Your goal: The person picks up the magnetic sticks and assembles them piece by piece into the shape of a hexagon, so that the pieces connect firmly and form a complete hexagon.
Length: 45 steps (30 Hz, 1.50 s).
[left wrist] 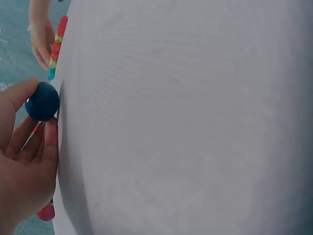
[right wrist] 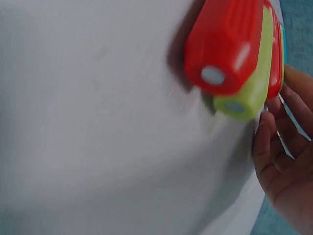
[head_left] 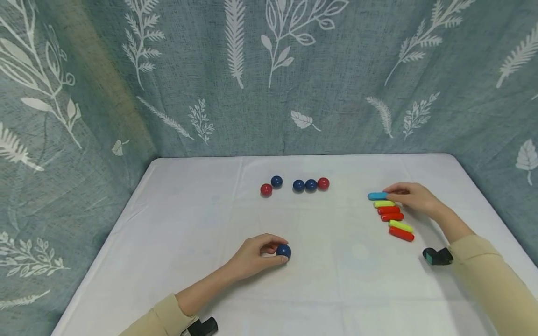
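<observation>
My left hand [head_left: 252,255] pinches a dark blue ball [head_left: 283,251] between thumb and fingers, low over the front middle of the table. In the left wrist view the same ball [left wrist: 42,101] sits between the thumb and fingertips. On the right, my right hand [head_left: 414,198] pinches the right end of a light blue rod [head_left: 377,196]. That rod lies at the far end of a row with yellow-green rods [head_left: 384,204] and red rods [head_left: 401,234]. In the right wrist view the nearest red rod [right wrist: 220,49] shows a round silvery disc in its end.
At the back middle of the white table [head_left: 189,219] a red ball [head_left: 266,190] and a blue ball [head_left: 276,182] sit together. Right of them, two blue balls [head_left: 304,185] and a red ball [head_left: 323,183] form a line. A leaf-patterned cloth [head_left: 260,126] hangs behind.
</observation>
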Each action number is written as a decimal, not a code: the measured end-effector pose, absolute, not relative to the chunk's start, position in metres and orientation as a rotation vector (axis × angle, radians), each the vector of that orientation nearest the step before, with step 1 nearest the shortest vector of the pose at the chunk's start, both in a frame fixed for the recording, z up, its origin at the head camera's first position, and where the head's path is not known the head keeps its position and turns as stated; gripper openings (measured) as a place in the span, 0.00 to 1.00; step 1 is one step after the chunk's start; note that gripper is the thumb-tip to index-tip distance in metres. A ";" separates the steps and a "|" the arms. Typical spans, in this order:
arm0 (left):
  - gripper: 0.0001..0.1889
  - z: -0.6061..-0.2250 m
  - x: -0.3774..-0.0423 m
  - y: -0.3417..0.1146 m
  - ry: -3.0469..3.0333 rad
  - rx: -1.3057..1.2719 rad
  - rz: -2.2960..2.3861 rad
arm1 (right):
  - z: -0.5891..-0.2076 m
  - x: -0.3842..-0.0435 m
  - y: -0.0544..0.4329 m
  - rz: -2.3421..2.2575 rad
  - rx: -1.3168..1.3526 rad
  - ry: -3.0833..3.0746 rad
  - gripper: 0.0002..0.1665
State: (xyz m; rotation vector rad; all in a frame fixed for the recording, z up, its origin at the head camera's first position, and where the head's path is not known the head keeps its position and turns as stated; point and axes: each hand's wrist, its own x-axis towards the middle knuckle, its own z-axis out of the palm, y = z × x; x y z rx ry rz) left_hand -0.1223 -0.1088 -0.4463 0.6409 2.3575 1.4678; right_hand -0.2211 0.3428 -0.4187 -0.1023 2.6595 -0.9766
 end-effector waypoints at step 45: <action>0.18 -0.447 -0.113 -0.105 2.484 0.613 1.458 | -0.431 -0.175 0.185 -1.027 -0.981 2.465 0.10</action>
